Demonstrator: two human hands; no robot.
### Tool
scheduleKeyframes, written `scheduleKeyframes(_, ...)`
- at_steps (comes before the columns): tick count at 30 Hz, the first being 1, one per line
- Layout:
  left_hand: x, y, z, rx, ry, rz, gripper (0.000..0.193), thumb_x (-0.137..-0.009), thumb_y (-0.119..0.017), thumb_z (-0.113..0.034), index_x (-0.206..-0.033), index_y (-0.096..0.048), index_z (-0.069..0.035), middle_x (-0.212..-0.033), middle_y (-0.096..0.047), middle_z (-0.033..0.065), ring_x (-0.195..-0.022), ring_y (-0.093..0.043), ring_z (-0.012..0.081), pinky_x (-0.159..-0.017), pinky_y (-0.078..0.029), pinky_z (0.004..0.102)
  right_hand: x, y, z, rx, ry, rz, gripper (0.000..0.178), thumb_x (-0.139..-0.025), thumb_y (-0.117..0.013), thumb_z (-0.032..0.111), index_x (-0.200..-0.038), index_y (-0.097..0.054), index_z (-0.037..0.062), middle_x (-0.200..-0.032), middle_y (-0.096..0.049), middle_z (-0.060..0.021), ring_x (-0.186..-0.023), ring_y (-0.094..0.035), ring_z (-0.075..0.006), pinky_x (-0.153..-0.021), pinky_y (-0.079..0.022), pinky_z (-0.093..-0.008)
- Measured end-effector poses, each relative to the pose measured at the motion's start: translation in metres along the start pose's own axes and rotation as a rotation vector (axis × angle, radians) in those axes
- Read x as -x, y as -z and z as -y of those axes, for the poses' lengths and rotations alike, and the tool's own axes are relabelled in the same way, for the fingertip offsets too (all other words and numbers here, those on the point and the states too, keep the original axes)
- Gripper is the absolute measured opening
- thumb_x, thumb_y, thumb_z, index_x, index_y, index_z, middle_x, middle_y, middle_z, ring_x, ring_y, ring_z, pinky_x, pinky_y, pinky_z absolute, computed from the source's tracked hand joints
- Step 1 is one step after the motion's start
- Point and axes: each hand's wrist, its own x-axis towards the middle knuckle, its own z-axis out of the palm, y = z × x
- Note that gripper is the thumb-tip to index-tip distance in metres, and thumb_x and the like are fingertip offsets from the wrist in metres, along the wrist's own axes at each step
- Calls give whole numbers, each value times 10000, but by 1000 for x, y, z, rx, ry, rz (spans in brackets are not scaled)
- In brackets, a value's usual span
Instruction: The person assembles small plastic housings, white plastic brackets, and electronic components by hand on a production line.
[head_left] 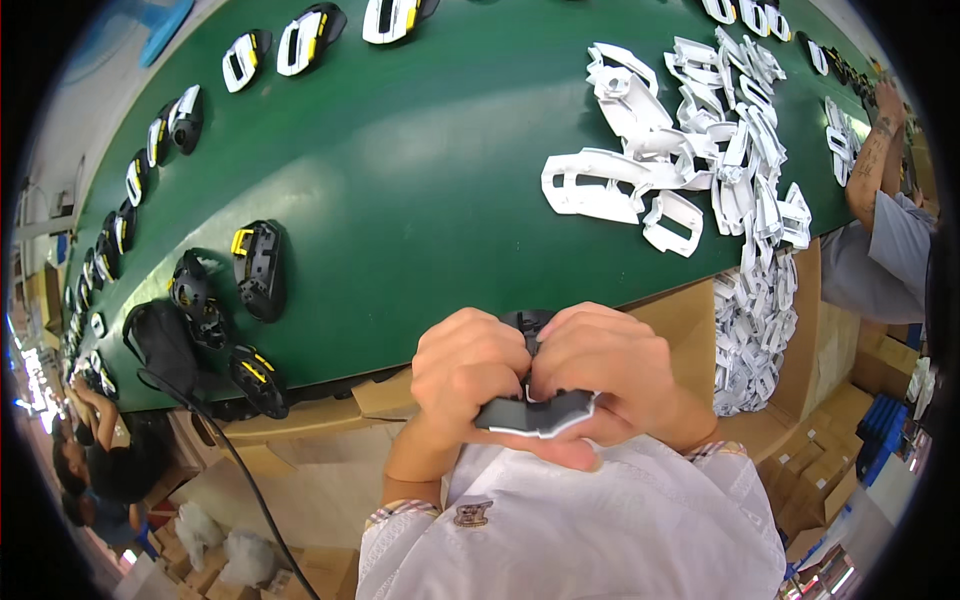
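Note:
My left hand [468, 372] and my right hand [607, 372] are closed side by side around one black plastic housing [537, 412] with a white edge. They hold it in front of my body, just off the near edge of the green table [420, 260]. Its far end pokes out beyond my knuckles; my fingers hide most of its middle. To the left on the table lies a black housing with a yellow part [259, 270]. Nearer the edge are more black parts [195, 290], one of them with yellow strips [257, 375].
White plastic frames [690, 140] lie heaped at the right, with more in a cardboard box [755, 340] below the table edge. Finished-looking black-and-white housings [300, 40] line the far and left sides. A black cable [245, 470] hangs at left. Other people work at both ends.

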Motion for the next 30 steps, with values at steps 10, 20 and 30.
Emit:
scheduleKeyframes(10, -7, -4, -12, 68, 139, 30, 430, -649, -838, -219, -837, -495, -40, -641, -557, 60, -551, -553, 188, -505, -441, 286, -4, 10, 4, 68, 34, -7, 234, -753, -744, 203, -835, -623, 21, -716, -613, -81, -550, -576, -231, -520, -456, -298)
scheduleKeyframes(20, 5, -9, -1, -108, 437, -13, 201, -889, -551, -171, -876, -505, 24, -611, -543, 75, -482, -519, 143, -461, -413, 256, 7, 8, -5, -198, -441, -110, 197, -838, -656, 95, -955, -577, -44, -767, -649, -87, -641, -613, -105, -594, -477, -226)
scheduleKeyframes(30, -15, 9, 13, 868, 885, -123, 726, -893, -420, -605, -1233, -476, 34, -1131, -582, 143, -969, -588, 215, -837, -462, 333, -16, 26, 4, 642, 147, -59, 259, -629, -700, 69, -867, -694, 173, -1237, -547, -131, -1214, -381, -388, -996, -347, -450)
